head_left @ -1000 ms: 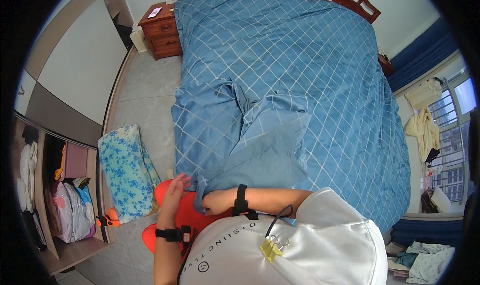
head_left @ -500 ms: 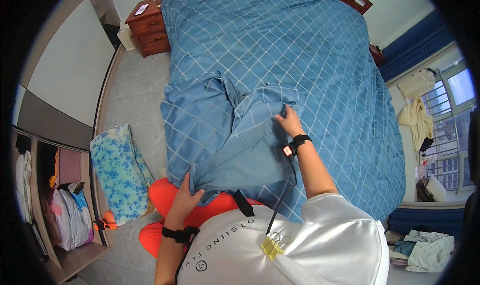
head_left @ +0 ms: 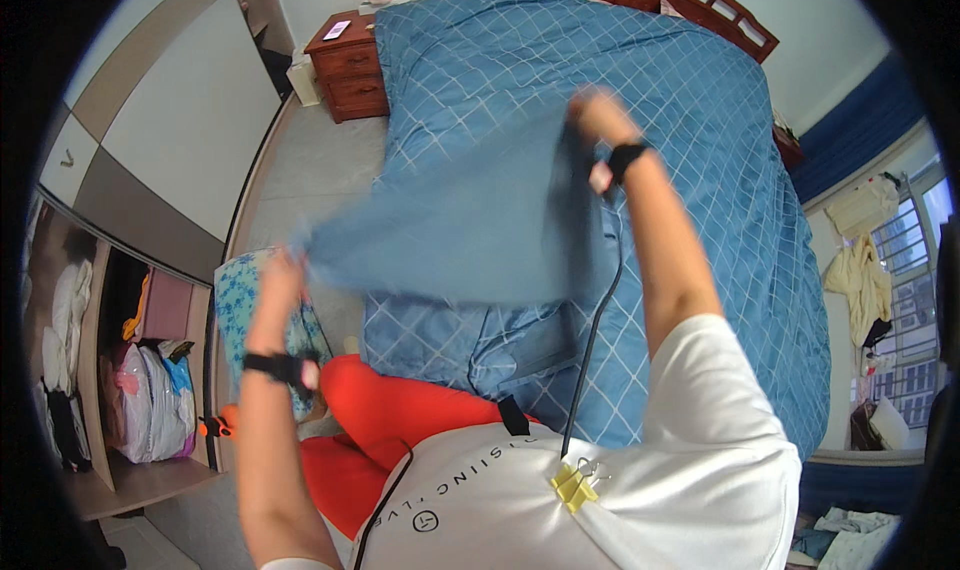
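Note:
A blue duvet cover is stretched in the air between my two hands, its plain side showing and blurred by motion. My left hand is closed on its left corner, out past the side of the bed above a floral cloth. My right hand, higher and farther over the bed, is closed on the upper right edge. Both hands are smeared, but the taut cloth runs from each. Below it, folds of blue fabric with white grid lines lie on the near edge of the bed, before my red-clad knees.
The bed fills the middle. At the far left stands a wooden nightstand with a phone on it. An open wardrobe with bagged clothes is at left, beside a folded floral cloth. A black cable hangs from my right wrist.
Both hands have lifted the cloth off the bed. My left hand moved left and away from me, my right hand farther up the bed, and the fabric between them has spread out.

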{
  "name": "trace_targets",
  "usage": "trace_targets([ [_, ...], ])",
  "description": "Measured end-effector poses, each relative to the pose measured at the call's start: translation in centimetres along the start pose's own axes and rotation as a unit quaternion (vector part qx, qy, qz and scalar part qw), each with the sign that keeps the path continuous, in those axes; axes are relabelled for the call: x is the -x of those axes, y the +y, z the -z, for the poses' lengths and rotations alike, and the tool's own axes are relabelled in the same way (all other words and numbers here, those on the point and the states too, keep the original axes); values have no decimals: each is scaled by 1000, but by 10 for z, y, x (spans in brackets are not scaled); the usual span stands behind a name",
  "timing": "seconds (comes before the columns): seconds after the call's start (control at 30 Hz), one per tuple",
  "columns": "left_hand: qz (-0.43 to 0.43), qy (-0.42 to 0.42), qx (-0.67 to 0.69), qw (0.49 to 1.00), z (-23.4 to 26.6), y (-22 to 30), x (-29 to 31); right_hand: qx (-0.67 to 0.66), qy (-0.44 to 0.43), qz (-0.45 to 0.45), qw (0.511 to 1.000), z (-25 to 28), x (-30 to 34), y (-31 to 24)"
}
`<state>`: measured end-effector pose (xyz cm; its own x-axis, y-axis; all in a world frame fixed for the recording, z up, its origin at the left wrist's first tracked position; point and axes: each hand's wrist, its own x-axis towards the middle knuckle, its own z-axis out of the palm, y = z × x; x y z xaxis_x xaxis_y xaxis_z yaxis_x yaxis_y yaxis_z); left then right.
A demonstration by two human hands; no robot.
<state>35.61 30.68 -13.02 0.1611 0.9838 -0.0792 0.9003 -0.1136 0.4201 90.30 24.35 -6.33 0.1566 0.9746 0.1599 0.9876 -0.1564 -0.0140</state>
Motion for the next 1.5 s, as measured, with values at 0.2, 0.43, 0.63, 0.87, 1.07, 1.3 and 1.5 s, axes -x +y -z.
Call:
trace_targets([
  [0.2, -325, 359, 387, 785, 201, 115, 40, 242, 650, -169, 701, 276, 50, 12],
  [0.43, -374, 315, 428, 760, 140, 77, 70, -716, 519, 156, 441, 189, 171, -82],
  [0.63, -358, 87, 311, 876, 65, 18, 149, -785, 386, 39, 482, 65, 202, -29],
  [0.87, -283, -201, 240, 906, -7, 0, 202, -738, 282, -244, 563, -14, 199, -20],
  [1.07, -282, -271, 211, 896, -45, -6, 215, -706, 156, -257, 641, -53, 185, -31],
  [1.3, -256, -300, 209, 895, -63, -5, 217, -587, 6, -220, 779, -76, 178, -46],
  [1.5, -255, -316, 197, 892, -76, -7, 219, -391, -113, -129, 904, -124, 180, -66],
])
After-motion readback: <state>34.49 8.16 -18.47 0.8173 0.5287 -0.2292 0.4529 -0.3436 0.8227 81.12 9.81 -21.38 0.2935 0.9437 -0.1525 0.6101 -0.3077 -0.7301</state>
